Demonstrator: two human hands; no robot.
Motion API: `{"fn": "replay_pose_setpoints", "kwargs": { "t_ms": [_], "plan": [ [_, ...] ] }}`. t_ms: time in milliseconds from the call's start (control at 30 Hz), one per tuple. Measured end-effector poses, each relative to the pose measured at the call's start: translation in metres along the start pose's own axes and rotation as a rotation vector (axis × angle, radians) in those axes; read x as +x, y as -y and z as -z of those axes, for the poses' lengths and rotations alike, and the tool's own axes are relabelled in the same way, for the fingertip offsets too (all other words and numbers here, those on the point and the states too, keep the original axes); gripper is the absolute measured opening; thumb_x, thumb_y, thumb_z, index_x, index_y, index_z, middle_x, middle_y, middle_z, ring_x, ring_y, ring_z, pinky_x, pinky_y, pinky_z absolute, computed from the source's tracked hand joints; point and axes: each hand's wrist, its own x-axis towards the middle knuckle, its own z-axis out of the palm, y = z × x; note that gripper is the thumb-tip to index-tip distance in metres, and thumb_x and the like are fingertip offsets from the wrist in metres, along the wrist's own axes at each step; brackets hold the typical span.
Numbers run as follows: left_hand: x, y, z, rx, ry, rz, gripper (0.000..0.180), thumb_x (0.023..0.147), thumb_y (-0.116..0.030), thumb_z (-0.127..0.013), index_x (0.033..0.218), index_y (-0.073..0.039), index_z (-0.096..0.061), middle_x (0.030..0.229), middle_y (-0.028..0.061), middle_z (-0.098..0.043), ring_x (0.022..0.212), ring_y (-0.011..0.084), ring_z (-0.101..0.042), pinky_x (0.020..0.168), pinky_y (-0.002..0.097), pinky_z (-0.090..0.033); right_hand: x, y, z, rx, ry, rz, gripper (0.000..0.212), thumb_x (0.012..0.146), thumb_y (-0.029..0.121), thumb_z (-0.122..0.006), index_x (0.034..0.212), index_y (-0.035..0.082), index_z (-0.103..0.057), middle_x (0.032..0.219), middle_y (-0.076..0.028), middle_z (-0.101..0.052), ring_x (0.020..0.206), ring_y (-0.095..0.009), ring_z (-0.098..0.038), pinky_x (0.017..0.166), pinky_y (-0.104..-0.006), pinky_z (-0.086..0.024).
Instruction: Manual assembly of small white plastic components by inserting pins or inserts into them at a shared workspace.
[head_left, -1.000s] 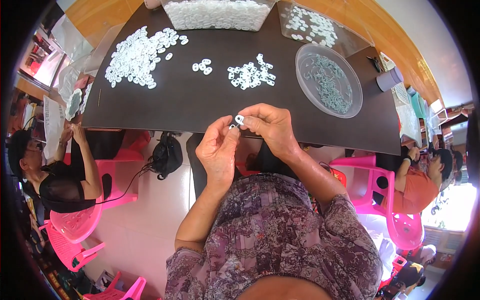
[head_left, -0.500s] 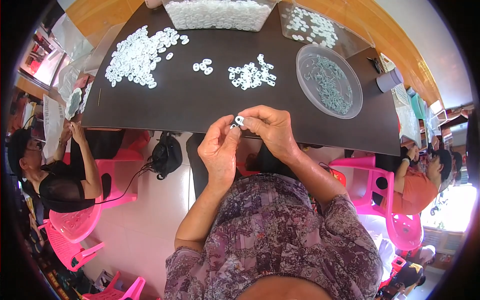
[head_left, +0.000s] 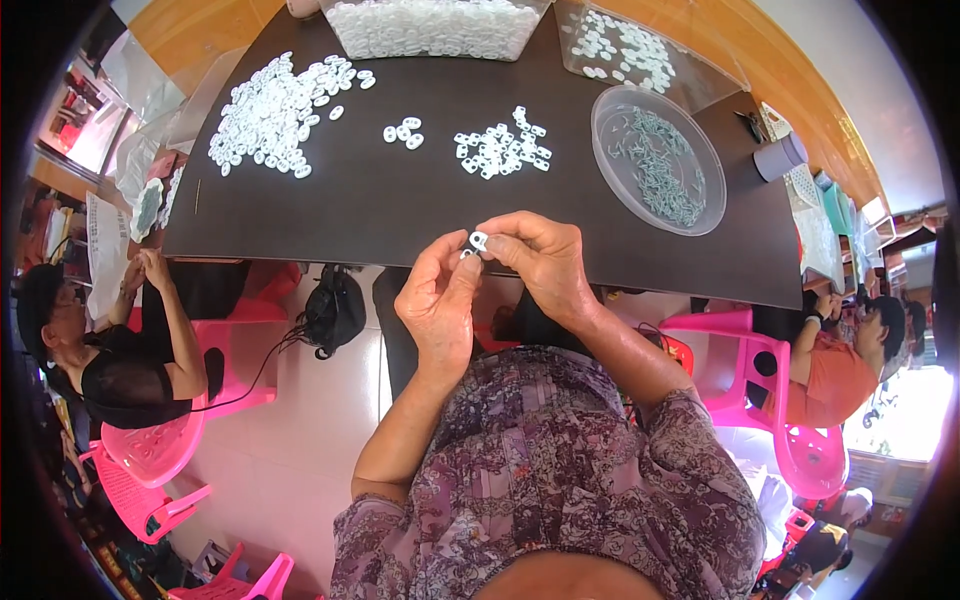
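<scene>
Just over the table's near edge, my two hands meet fingertip to fingertip. Between the thumb and fingers of my right hand (head_left: 545, 262) is a small white plastic piece with a hole (head_left: 479, 240). My left hand (head_left: 440, 300) pinches another small white piece (head_left: 469, 253) right beside it; the fingers cover much of both, and I cannot tell whether they are joined. Ahead of the hands lies a cluster of white pieces with holes (head_left: 502, 152). Several white oval pieces (head_left: 404, 133) form a small group to its left.
On the dark table (head_left: 330, 215) sit a large pile of white ovals (head_left: 265, 115), a clear bin of white pieces (head_left: 440, 35), another clear bin (head_left: 710, 85), a round tub (head_left: 610, 165) of grey-green pins and a grey cup (head_left: 780, 158). Co-workers sit left (head_left: 125, 370) and right (head_left: 845, 370).
Almost nothing differs. Both hands keep the same pinch on the white pieces, and the view has shifted very slightly.
</scene>
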Motion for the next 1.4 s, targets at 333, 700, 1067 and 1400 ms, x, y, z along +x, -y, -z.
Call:
{"fn": "replay_pose_setpoints", "kwargs": {
  "t_ms": [333,700,1067,1400],
  "plan": [
    [-0.002,0.000,0.002,-0.033,-0.005,0.006,0.025,0.083,-0.004,-0.063,0.106,0.004,-0.059,0.079,0.0028,-0.061,0.064,0.0055,-0.053,0.056,0.0182,-0.045,-0.001,-0.005,-0.001,-0.033,0.006,0.030,0.012,0.085,0.001,-0.058,0.094,-0.004,-0.064,0.084,-0.005,-0.065,0.079,-0.008,-0.059,0.073,-0.0223,-0.049],
    [-0.002,0.001,0.004,-0.014,-0.024,0.013,0.024,0.084,-0.005,-0.063,0.106,0.004,-0.059,0.078,0.0029,-0.061,0.064,0.0063,-0.053,0.055,0.0182,-0.044,-0.003,-0.005,-0.006,-0.088,0.021,0.034,0.012,0.083,0.001,-0.058,0.093,-0.003,-0.065,0.085,-0.004,-0.064,0.078,-0.007,-0.057,0.069,-0.0212,-0.048],
    [-0.001,0.009,0.006,-0.141,0.013,0.079,0.024,0.085,-0.002,-0.059,0.107,0.007,-0.057,0.082,0.0065,-0.061,0.064,0.0105,-0.055,0.057,0.0223,-0.047,-0.004,-0.005,-0.005,-0.213,0.009,0.116,0.012,0.082,0.001,-0.059,0.092,-0.001,-0.065,0.081,-0.004,-0.060,0.075,-0.010,-0.056,0.066,-0.0231,-0.046],
    [0.000,0.002,0.005,-0.138,0.026,0.121,0.022,0.085,-0.001,-0.059,0.105,0.008,-0.059,0.089,0.0107,-0.063,0.069,0.0125,-0.058,0.059,0.0238,-0.050,-0.006,0.003,0.000,-0.293,0.083,0.137,0.020,0.077,0.002,-0.065,0.097,0.000,-0.064,0.077,-0.002,-0.055,0.066,-0.007,-0.049,0.058,-0.0214,-0.041]
  ]
}}
